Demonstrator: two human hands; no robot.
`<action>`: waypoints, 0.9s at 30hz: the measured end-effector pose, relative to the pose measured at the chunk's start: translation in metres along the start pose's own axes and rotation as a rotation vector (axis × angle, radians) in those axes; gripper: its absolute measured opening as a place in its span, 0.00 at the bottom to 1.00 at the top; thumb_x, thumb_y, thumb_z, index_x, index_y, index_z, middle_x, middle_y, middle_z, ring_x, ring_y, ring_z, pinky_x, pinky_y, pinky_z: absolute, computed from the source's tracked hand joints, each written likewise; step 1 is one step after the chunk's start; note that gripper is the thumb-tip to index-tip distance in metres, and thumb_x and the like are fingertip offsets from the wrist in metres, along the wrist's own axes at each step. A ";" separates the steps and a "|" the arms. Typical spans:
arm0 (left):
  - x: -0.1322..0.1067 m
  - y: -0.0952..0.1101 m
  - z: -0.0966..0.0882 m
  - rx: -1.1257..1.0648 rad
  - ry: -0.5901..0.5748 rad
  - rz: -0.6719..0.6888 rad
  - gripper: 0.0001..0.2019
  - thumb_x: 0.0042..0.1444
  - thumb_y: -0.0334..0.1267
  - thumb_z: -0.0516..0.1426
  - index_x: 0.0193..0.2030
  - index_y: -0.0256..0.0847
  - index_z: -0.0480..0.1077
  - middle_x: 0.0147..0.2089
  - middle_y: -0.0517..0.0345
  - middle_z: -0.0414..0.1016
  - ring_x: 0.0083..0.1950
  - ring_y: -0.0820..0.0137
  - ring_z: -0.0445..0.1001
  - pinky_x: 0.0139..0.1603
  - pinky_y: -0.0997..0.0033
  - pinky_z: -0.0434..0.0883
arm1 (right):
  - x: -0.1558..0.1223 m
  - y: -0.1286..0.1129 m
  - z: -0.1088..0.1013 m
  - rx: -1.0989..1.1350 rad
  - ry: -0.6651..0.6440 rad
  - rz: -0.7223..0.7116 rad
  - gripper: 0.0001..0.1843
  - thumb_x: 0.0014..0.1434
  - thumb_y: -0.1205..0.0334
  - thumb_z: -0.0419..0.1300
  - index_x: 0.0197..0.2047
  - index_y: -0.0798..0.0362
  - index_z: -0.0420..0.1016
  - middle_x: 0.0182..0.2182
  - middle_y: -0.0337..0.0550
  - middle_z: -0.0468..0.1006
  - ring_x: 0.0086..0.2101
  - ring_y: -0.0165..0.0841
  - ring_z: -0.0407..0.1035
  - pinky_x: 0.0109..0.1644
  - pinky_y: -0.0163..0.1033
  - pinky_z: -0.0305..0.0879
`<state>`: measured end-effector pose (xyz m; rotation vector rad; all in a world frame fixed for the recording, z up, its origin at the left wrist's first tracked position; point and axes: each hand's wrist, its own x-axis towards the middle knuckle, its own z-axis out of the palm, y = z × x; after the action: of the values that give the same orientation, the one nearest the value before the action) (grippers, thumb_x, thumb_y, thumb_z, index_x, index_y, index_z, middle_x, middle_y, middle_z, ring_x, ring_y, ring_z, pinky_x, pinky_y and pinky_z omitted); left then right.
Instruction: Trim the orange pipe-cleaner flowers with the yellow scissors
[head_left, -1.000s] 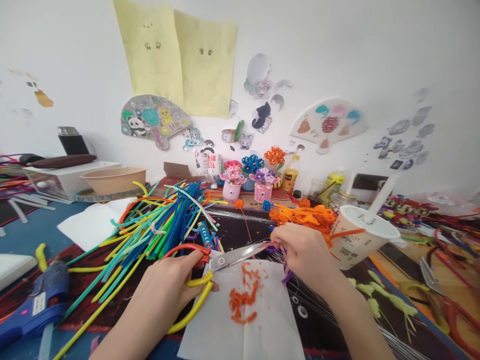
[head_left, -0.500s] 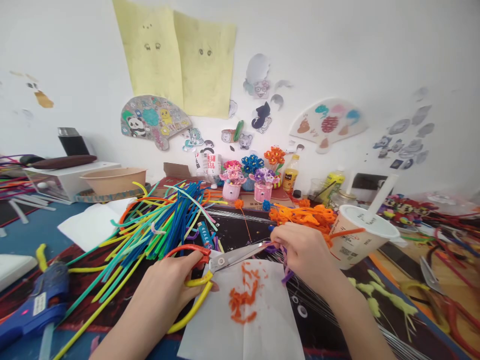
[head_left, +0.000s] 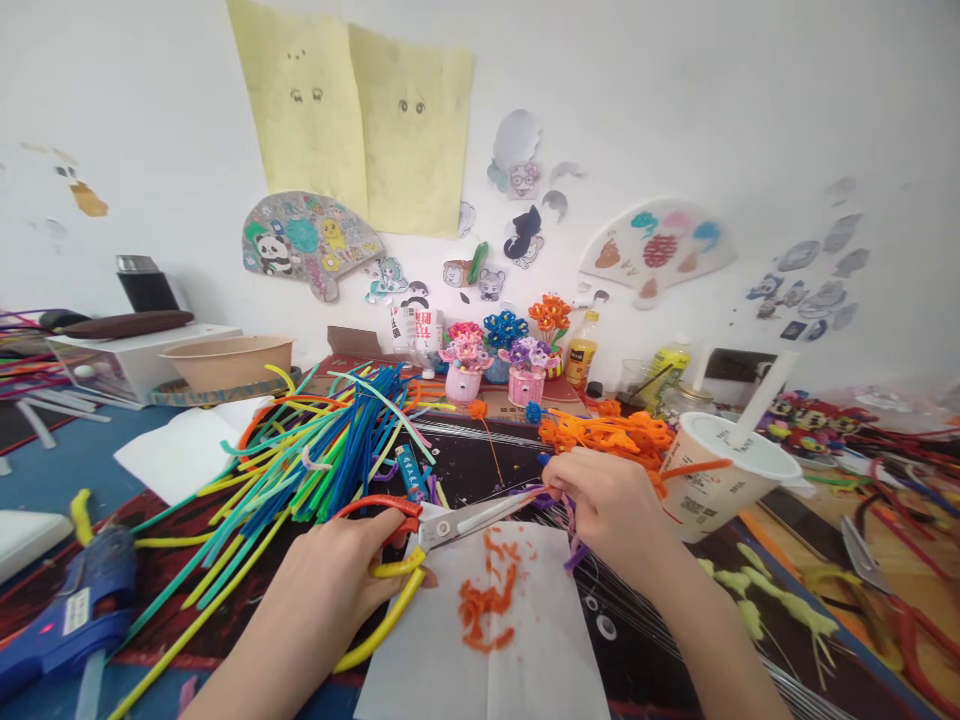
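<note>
- Left hand (head_left: pixel 337 585) is gripping the scissors (head_left: pixel 461 517) by their handles, fingers curled, over the white paper (head_left: pixel 559 645).
- Right hand (head_left: pixel 611 505) is pinching a purple pipe cleaner (head_left: pixel 574 552) at the blade tips.
- The cup (head_left: pixel 712 490) is showing a label with unreadable print.
</note>
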<state>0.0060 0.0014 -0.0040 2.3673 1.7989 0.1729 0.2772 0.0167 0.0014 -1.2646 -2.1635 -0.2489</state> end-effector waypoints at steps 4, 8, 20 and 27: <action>0.000 0.001 -0.001 -0.007 -0.019 -0.005 0.13 0.55 0.52 0.56 0.35 0.45 0.72 0.32 0.57 0.78 0.32 0.62 0.76 0.29 0.73 0.58 | 0.000 0.000 0.000 0.014 -0.005 0.003 0.13 0.45 0.80 0.47 0.23 0.52 0.64 0.20 0.38 0.69 0.23 0.30 0.61 0.29 0.34 0.49; 0.002 0.000 0.000 -0.012 -0.026 -0.006 0.14 0.56 0.52 0.55 0.34 0.44 0.71 0.30 0.57 0.77 0.31 0.63 0.75 0.28 0.73 0.57 | -0.001 0.000 0.000 0.021 -0.018 0.022 0.12 0.45 0.79 0.47 0.23 0.53 0.64 0.21 0.38 0.70 0.23 0.30 0.62 0.29 0.34 0.49; 0.003 -0.003 0.007 -0.114 0.031 0.071 0.13 0.54 0.51 0.56 0.28 0.44 0.65 0.24 0.64 0.70 0.25 0.70 0.69 0.26 0.75 0.57 | -0.001 0.001 0.000 0.019 -0.007 0.028 0.13 0.43 0.79 0.47 0.24 0.52 0.63 0.21 0.38 0.69 0.23 0.31 0.62 0.29 0.34 0.49; 0.005 0.001 0.003 -0.047 0.027 0.046 0.11 0.51 0.50 0.57 0.31 0.46 0.66 0.25 0.64 0.71 0.27 0.67 0.72 0.26 0.74 0.55 | -0.001 0.003 0.001 0.038 -0.003 0.036 0.12 0.44 0.79 0.47 0.24 0.52 0.63 0.21 0.38 0.69 0.24 0.31 0.62 0.30 0.34 0.50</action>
<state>0.0085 0.0054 -0.0073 2.3862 1.7337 0.2514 0.2797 0.0175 -0.0005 -1.2822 -2.1359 -0.1903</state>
